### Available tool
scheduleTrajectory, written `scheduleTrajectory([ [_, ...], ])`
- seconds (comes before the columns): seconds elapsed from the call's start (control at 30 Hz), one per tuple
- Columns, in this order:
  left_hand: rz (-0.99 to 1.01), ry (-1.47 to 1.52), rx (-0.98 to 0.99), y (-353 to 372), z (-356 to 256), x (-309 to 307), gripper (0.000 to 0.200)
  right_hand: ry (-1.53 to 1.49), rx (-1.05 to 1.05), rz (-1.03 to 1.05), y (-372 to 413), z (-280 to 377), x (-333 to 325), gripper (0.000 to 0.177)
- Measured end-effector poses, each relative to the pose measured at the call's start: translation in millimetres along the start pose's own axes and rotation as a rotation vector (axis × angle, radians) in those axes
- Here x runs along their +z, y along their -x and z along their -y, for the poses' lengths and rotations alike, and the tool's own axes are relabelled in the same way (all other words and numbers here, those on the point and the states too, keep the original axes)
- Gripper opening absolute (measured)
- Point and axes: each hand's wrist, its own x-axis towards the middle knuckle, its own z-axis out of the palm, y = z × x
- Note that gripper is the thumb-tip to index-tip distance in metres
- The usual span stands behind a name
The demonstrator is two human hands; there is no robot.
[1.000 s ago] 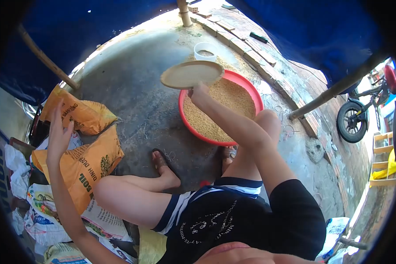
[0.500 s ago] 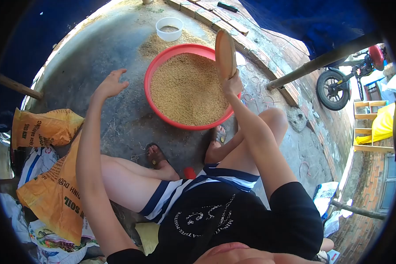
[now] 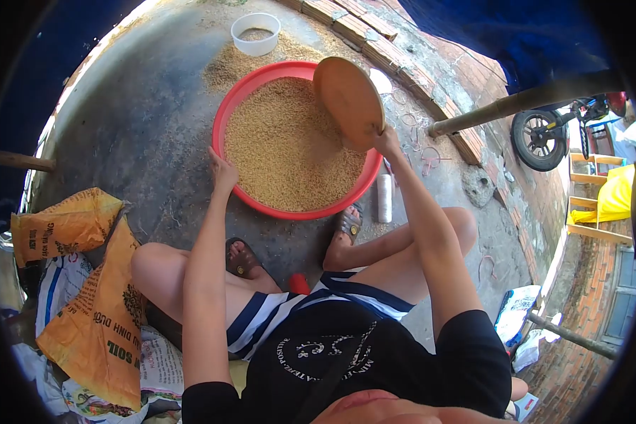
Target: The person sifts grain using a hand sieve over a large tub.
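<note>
A wide red basin point(image 3: 226, 113) full of straw-coloured grain point(image 3: 283, 148) stands on the ground before me. My left hand point(image 3: 223, 172) is at the basin's left side, its fingers closed on the rim. With my right hand point(image 3: 386, 143) I grip the edge of a round, tan, shallow plate point(image 3: 350, 102). It is tilted over the right part of the basin, its far edge above the grain. The grain looks blurred just beside the plate's lower edge.
Spilled grain point(image 3: 222, 71) surrounds a white tub point(image 3: 256, 46) behind the basin. A white roll point(image 3: 384, 198) stands to the right. Orange sacks point(image 3: 95, 318) lie at my left. A pole point(image 3: 523, 102) and a motorbike wheel point(image 3: 539, 140) are at the right.
My left hand has come down from the air onto the basin rim. The plate in my right hand has turned from edge-on to tilted broadly over the grain, moving slightly left.
</note>
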Motion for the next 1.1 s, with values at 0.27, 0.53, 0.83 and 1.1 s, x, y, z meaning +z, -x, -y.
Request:
scheduleTrajectory([
  [0.27, 0.029, -0.062, -0.016, -0.6, 1.2, -0.6, 0.072, -0.687, 0.348, 0.533, 41.7, 10.8, 9.9, 0.024],
  [0.53, 0.026, -0.056, -0.015, 0.7, -5.5, -4.1, 0.077, -0.937, 0.675, 0.754, 61.5, 31.6, 7.7, 0.017],
  [0.83, 0.130, 0.096, -0.031, 1.3, -5.5, -13.7, 0.075, -1.131, 1.066, 0.630, 62.8, 72.6, 6.9, 0.011],
  [1.1, -0.001, -0.054, -0.059, 16.7, -57.7, -39.9, 0.066, -1.270, 0.993, 0.673, 50.1, 53.7, -40.4, 0.011],
])
